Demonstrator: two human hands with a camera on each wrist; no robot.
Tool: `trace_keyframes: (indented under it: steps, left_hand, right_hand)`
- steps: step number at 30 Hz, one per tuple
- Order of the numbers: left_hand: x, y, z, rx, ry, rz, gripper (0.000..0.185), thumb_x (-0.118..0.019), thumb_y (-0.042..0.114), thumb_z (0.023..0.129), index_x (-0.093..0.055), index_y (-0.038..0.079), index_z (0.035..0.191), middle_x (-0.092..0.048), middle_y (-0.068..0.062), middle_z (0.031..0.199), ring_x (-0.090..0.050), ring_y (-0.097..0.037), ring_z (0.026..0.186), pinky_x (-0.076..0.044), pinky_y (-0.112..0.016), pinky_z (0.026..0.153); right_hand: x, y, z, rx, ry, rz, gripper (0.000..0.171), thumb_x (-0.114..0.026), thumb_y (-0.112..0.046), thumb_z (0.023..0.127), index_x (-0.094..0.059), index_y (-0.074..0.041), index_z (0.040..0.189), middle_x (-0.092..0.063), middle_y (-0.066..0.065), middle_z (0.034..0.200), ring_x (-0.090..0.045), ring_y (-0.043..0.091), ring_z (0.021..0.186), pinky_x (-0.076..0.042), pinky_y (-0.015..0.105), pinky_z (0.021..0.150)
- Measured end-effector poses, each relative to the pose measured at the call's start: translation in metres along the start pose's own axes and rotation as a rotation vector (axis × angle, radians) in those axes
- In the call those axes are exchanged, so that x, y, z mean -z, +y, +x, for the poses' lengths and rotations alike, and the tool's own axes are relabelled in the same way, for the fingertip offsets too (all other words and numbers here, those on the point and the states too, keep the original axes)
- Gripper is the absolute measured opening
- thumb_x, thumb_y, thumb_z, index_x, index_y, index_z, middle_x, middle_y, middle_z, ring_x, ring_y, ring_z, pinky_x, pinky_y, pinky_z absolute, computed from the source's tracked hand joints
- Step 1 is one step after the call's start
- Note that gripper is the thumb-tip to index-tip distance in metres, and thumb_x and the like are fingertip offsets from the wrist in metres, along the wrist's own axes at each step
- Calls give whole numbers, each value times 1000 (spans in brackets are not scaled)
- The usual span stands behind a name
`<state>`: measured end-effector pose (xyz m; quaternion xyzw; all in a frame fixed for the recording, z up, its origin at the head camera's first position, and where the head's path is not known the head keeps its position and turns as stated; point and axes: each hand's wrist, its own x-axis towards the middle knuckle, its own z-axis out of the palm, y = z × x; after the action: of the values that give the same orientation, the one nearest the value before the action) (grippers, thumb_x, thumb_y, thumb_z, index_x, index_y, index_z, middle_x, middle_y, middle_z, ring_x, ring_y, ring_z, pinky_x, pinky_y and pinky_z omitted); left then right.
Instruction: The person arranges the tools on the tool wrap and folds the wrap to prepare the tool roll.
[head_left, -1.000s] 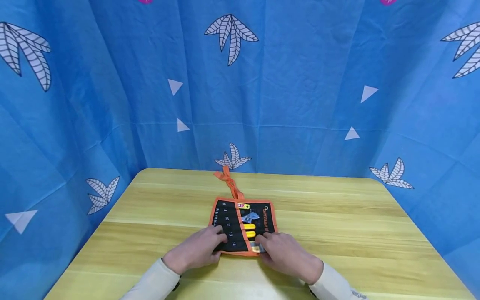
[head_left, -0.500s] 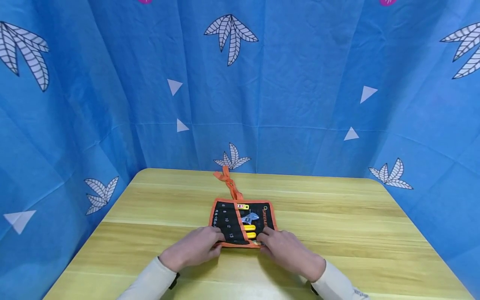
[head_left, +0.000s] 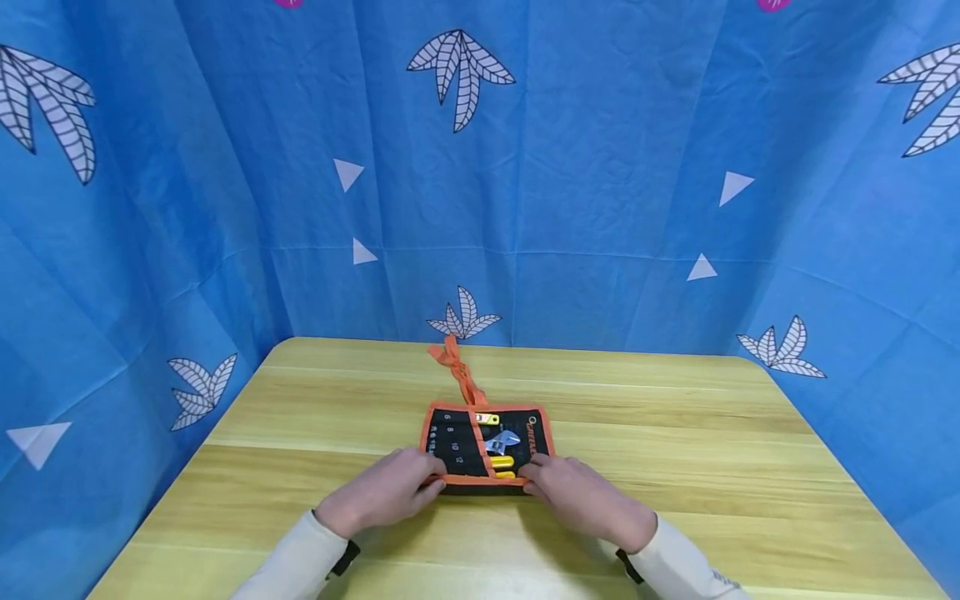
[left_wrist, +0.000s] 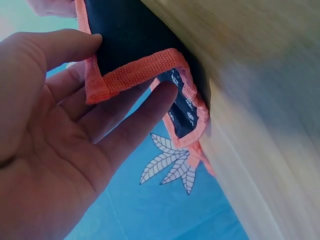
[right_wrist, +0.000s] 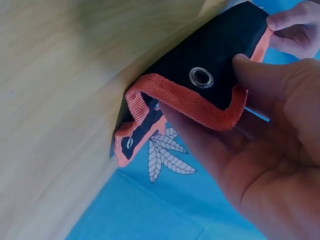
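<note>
A black tool roll point(head_left: 457, 446) with orange trim lies mid-table, its near edge lifted and folded over toward the back. Yellow handles point(head_left: 501, 462) and an adjustable wrench point(head_left: 502, 441) show in its pockets. My left hand point(head_left: 393, 487) pinches the near left corner between thumb and fingers; in the left wrist view the thumb presses the black outer cloth point(left_wrist: 130, 35). At the near right corner my right hand point(head_left: 573, 496) pinches the roll the same way, close to a metal eyelet point(right_wrist: 201, 77). The tools nearest me are hidden under the fold.
Orange tie straps point(head_left: 459, 371) stretch from the roll's far edge toward the back of the wooden table point(head_left: 675, 433). A blue curtain point(head_left: 600, 167) with white leaf prints hangs behind the table and along both sides.
Both hands have raised the roll's near edge and turned it away from me. The lower size numbers and the nearest tool are now covered, and the black underside shows along the front.
</note>
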<state>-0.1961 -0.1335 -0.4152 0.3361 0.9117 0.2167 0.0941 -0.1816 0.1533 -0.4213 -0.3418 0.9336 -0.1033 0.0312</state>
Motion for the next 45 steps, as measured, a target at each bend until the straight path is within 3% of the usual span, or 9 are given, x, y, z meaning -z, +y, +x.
trace_keyframes:
  steps: [5,8,12,17,22,27,32,38,45]
  left_hand:
    - [1,-3,1,23,28,-30,5,-63,14,102,-68,13,103,-53,10,68,-41,-2,55,-38,-20,52]
    - [0,-4,1,13,48,-29,8,-63,13,102,-61,15,109,-49,10,66,-38,-2,52,-34,-19,50]
    - [-2,-7,2,-49,80,-6,13,-64,9,101,-54,17,103,-46,10,68,-40,-2,57,-36,-19,54]
    - [-5,-10,4,-120,107,28,15,-63,5,100,-58,18,95,-60,8,81,-50,-3,70,-46,-21,63]
    - [-7,-11,3,-110,124,47,14,-63,5,100,-67,18,103,-71,6,100,-62,-2,88,-58,-25,79]
    - [-8,-11,4,-75,131,61,11,-64,11,101,-70,17,109,-71,3,106,-65,-7,94,-58,-30,83]
    - [-8,-10,2,-17,121,73,20,-67,20,100,-70,15,120,-68,-1,118,-67,-16,106,-58,-36,90]
    - [-7,-8,1,1,119,95,31,-71,26,98,-69,12,125,-66,-3,125,-65,-21,114,-56,-40,96]
    - [-7,-8,-1,29,104,137,41,-74,31,95,-68,12,130,-61,-12,138,-59,-28,127,-53,-48,102]
  right_hand:
    - [0,5,1,1,13,106,17,-58,-14,105,-69,-7,115,-71,1,100,-67,10,83,-57,27,72]
    - [-1,8,0,1,38,173,15,-57,-13,105,-62,-11,119,-64,-5,84,-55,3,67,-50,23,63]
    - [-2,10,0,14,72,193,14,-59,-12,105,-51,-17,115,-43,-11,67,-36,2,55,-36,21,55]
    - [-4,11,1,61,98,178,8,-57,-11,105,-52,-17,104,-52,-8,72,-39,1,58,-39,20,57]
    - [-6,12,2,66,118,185,7,-58,-11,104,-57,-18,104,-65,-6,84,-47,2,63,-47,22,63]
    - [-8,12,2,43,150,169,8,-62,-11,102,-60,-19,106,-66,-8,88,-48,2,65,-45,22,62]
    - [-7,11,3,6,167,129,14,-71,-16,97,-63,-19,109,-62,-10,85,-45,4,65,-40,22,57]
    - [-7,10,3,-27,177,70,21,-75,-21,95,-66,-19,114,-71,-3,102,-62,12,85,-51,30,66]
    - [-9,11,2,-66,164,37,28,-76,-29,94,-65,-20,119,-71,1,110,-61,19,94,-54,38,73]
